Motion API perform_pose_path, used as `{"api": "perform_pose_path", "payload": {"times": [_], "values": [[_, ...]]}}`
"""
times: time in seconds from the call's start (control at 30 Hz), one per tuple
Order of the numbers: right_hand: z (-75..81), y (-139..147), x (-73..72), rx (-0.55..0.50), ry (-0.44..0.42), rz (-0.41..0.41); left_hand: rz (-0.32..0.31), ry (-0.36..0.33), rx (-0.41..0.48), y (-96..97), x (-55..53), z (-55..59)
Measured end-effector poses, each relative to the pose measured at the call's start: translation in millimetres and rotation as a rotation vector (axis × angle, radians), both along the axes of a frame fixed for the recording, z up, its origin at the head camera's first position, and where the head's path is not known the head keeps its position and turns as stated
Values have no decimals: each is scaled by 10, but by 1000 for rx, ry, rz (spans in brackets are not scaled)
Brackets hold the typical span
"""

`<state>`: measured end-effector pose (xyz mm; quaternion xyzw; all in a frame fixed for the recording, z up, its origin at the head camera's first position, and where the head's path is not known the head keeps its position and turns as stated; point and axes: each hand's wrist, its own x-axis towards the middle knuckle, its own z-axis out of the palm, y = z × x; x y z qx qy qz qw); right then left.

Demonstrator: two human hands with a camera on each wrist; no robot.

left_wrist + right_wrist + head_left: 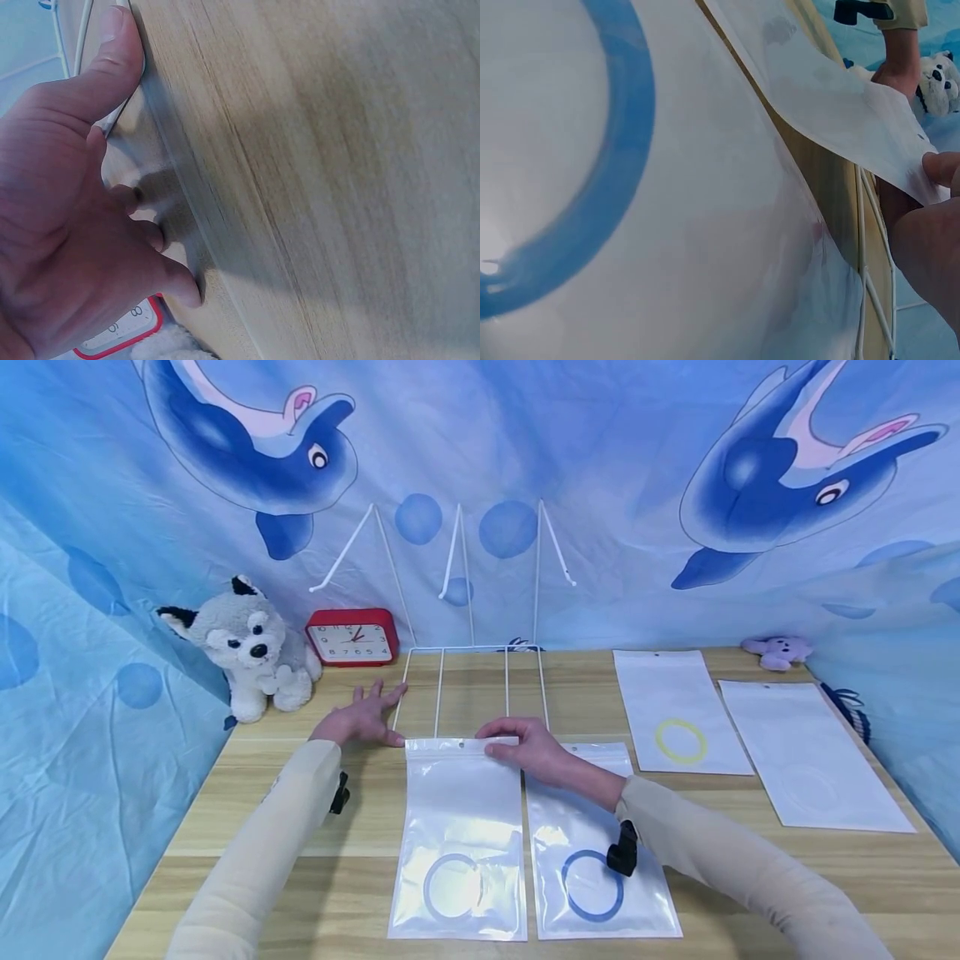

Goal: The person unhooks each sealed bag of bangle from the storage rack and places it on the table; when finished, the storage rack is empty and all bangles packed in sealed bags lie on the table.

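Observation:
My right hand [528, 750] pinches the top right corner of a white zip pouch [457, 810] that has a pale ring in its lower part. In the right wrist view the thumb [941, 166] lies on top of that pouch, whose upper edge is lifted off the table. Under my right forearm lies a second white pouch [581, 810] with a blue ring [592, 917]. My left hand [363, 717], fingers spread, rests on the table against the left side of a white wire rack [474, 648]. It holds nothing; its thumb is near the pouch's top left corner.
Two more white pouches lie at the right, one with a yellow ring [681, 741], the other with a faint ring [810, 787]. A husky plush [258, 647] and a red clock [352, 637] stand at the back left. The rack's three hooks rise by the dolphin-printed curtain [615, 460].

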<state>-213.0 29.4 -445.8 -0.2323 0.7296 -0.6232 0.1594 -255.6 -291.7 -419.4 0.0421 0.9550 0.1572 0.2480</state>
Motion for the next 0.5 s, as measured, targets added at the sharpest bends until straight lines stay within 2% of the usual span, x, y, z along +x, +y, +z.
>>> {"api": "perform_pose_path", "payload": {"times": [0.27, 0.4, 0.5], "values": [[-29, -15, -31, 24, 33, 34, 16, -8, 1, 9, -3, 3], [-36, -28, -42, 62, 106, 66, 10, -2, -3, 10, 4, 10], [-51, -33, -43, 105, 199, 67, 7, 0, -8, 12, 4, 13]]}}
